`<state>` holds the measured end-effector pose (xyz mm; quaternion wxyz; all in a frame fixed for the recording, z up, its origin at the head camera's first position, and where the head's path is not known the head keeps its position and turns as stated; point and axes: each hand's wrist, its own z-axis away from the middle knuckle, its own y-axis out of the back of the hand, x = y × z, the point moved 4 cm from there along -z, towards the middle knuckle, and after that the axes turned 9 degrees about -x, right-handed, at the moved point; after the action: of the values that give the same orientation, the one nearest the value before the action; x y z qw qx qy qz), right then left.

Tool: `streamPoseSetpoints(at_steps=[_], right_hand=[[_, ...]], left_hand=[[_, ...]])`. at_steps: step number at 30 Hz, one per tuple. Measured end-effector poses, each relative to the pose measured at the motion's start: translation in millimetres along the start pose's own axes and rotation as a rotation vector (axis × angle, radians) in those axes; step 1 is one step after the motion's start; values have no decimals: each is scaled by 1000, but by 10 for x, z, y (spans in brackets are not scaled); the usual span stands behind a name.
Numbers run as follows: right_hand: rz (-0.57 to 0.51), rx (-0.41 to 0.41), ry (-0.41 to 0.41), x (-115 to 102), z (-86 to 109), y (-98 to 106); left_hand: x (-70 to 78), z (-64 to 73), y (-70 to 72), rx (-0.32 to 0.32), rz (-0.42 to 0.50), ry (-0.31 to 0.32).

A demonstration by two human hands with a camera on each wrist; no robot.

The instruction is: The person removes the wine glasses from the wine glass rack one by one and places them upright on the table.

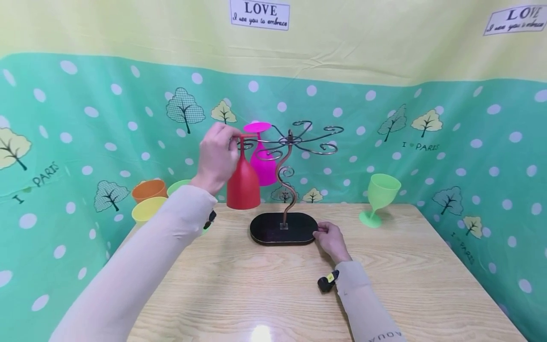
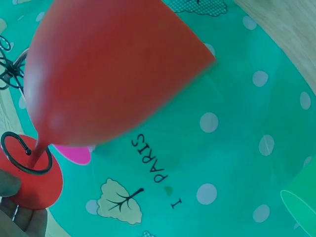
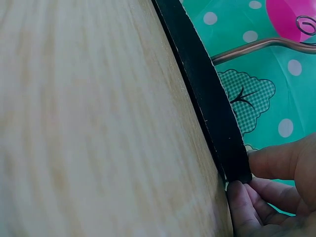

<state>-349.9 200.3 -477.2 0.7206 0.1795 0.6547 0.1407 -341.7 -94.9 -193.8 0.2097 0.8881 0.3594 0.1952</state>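
My left hand (image 1: 219, 154) pinches the foot of a red wine glass (image 1: 243, 185), which hangs upside down. In the left wrist view a curled hook (image 2: 27, 153) of the rack goes round the stem of the red glass (image 2: 108, 69), close under its foot. A magenta glass (image 1: 265, 166) hangs upside down just behind it. The rack has dark scrolled arms (image 1: 316, 137), a coppery twisted post (image 1: 290, 190) and a black oval base (image 1: 273, 229). My right hand (image 1: 332, 241) grips the right end of that base, thumb above and fingers at its lower edge.
A green glass (image 1: 383, 190) stands upright at the right rear of the wooden table (image 1: 239, 294). Orange (image 1: 148, 189), yellow (image 1: 147, 209) and green (image 1: 177, 185) cups show at the left, partly behind my left arm. A patterned curtain (image 1: 470, 142) surrounds the table.
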Motion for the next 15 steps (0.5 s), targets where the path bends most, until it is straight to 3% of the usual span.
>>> streamPoseSetpoints(at_steps=[10, 15], right_hand=[[8, 2, 15, 4, -12, -4], [6, 1, 23, -2, -9, 2]], left_hand=[[45, -36, -83, -42, 5, 45], [112, -36, -123, -71, 27, 36]])
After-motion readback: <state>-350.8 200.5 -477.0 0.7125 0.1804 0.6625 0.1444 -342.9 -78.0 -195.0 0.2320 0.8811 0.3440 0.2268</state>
